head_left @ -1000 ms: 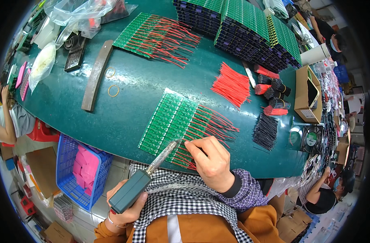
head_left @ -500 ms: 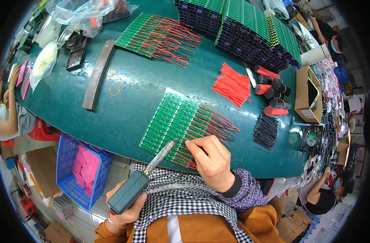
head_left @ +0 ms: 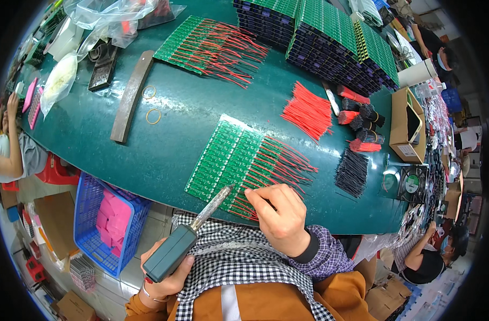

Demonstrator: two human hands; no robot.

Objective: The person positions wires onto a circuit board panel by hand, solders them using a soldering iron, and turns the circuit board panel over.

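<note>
Fingers (head_left: 259, 201) of the right hand (head_left: 283, 220), the nearer, appear pinched together at the red-wired side of 1 green rectangular circuit-board panel (head_left: 224, 163), which lies leftward; what they grip cannot be confirmed. Left hand (head_left: 167, 279) clamps 1 dark-green-handled soldering iron (head_left: 186, 237), long axis slanting up-right, tip over the panel on the glossy dark-green surface (head_left: 167, 160).

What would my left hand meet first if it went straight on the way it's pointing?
Led by the soldering iron in your left hand, it would probably meet the green circuit board panel first, near its red wires. Depth is unclear, so the tip may already touch.
</note>
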